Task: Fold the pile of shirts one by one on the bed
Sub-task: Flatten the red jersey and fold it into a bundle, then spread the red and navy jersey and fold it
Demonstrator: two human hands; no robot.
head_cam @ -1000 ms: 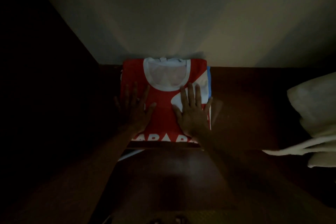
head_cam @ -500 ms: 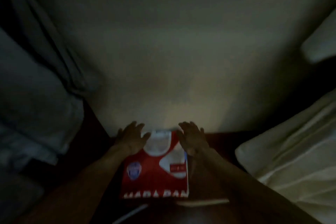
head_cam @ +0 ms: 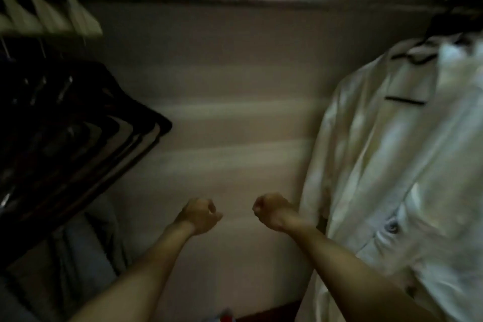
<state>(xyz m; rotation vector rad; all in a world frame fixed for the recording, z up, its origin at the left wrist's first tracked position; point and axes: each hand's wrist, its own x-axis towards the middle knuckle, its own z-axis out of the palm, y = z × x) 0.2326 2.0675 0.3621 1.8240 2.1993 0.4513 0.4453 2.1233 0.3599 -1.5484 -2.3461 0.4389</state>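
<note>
Hovering empty, your left hand point(head_cam: 200, 214) and right hand point(head_cam: 269, 208) are curled into fists; red shirt point(head_cam: 226, 317) sits at six o'clock, nearer your left.

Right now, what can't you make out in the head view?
- Red shirt: a sliver, cut off by the bottom edge.
- Left hand and right hand: fingers curled; motion blur hides any detail.
- Hangers: smeared by blur.
- Dark clothes: lost in shadow.

The head view faces forward into a dim closet, close to its back wall point(head_cam: 235, 112).
</note>
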